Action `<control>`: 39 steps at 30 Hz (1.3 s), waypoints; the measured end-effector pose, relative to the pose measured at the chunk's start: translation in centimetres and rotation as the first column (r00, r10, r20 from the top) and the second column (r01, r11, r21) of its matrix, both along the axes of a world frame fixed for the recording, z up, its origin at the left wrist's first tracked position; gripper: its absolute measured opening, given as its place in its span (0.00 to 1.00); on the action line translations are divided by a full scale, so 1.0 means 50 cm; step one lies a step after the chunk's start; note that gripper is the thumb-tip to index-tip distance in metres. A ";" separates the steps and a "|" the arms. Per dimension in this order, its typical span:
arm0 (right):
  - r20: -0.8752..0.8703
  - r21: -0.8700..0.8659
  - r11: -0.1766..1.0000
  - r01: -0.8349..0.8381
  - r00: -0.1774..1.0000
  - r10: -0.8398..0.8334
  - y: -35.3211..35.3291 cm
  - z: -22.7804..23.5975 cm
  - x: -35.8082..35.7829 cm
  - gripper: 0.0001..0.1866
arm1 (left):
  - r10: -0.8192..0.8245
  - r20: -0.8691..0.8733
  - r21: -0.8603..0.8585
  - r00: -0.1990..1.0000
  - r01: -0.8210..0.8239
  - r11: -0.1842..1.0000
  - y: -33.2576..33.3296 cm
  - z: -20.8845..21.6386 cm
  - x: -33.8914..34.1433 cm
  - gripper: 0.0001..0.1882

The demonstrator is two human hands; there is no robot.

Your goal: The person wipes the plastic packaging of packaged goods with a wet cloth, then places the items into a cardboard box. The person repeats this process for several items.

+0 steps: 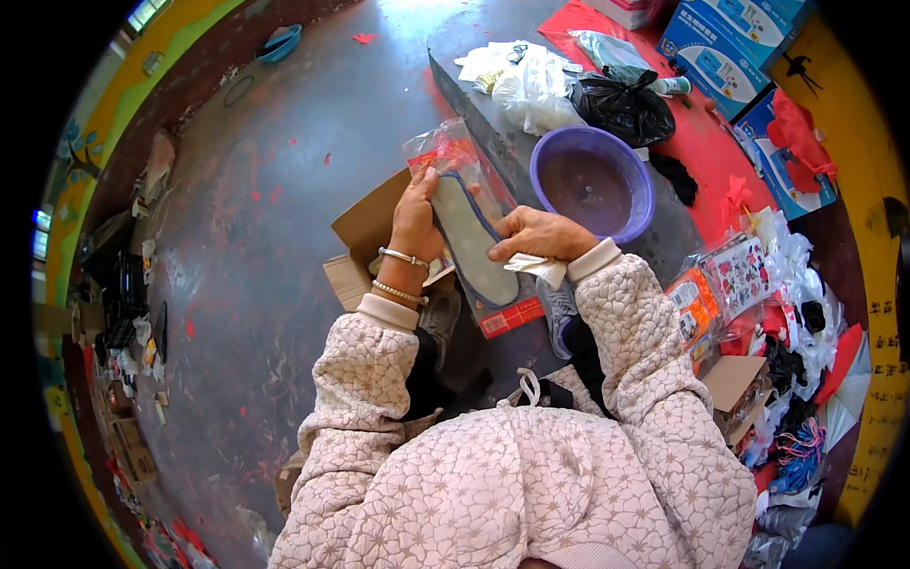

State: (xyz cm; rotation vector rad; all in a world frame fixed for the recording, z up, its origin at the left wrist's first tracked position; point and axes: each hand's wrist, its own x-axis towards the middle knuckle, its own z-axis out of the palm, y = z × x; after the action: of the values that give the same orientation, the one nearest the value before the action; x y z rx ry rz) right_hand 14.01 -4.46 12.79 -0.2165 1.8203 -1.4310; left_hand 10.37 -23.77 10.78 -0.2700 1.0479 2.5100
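Observation:
A pale grey-green shoe insole with a dark blue edge is held up between my hands. My left hand is closed on its upper left side, with bracelets on the wrist. The fingers of my right hand pinch its right edge. A folded white tissue or cloth sticks out beneath that hand. Behind the insole hangs a clear plastic bag with a red printed card; its top shows by my left fingertips. Whether my left hand also grips this bag, I cannot tell.
An open cardboard box stands behind my left wrist. Right of my hands is a purple basin of murky water. White bags and a black bag lie beyond it. Packets and loose plastic pile up at my right.

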 end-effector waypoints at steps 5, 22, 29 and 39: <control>0.136 -0.168 0.984 0.066 0.990 -0.043 0.007 0.020 0.002 0.14 | -0.102 -0.143 0.313 0.984 0.143 0.939 -0.022 0.011 -0.010 0.27; -0.165 0.025 0.946 0.323 0.935 -0.314 0.049 0.033 -0.021 0.13 | -0.219 -0.191 0.263 0.957 0.265 0.928 0.027 0.021 0.042 0.33; -0.759 -0.365 0.781 0.507 0.324 -0.565 -0.010 0.074 -0.013 0.05 | -0.309 -0.196 0.043 0.931 0.323 0.945 0.037 -0.006 0.036 0.30; -0.943 0.018 0.356 0.934 0.135 -0.306 0.129 -0.006 -0.122 0.08 | -0.453 -0.211 0.069 0.866 0.476 0.877 0.031 0.036 0.070 0.34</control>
State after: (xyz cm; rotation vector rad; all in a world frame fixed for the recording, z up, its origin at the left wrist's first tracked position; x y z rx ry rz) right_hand 7.93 1.98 12.48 0.5445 3.5420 -1.1166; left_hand 13.89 -22.25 12.57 0.2404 0.8955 2.1670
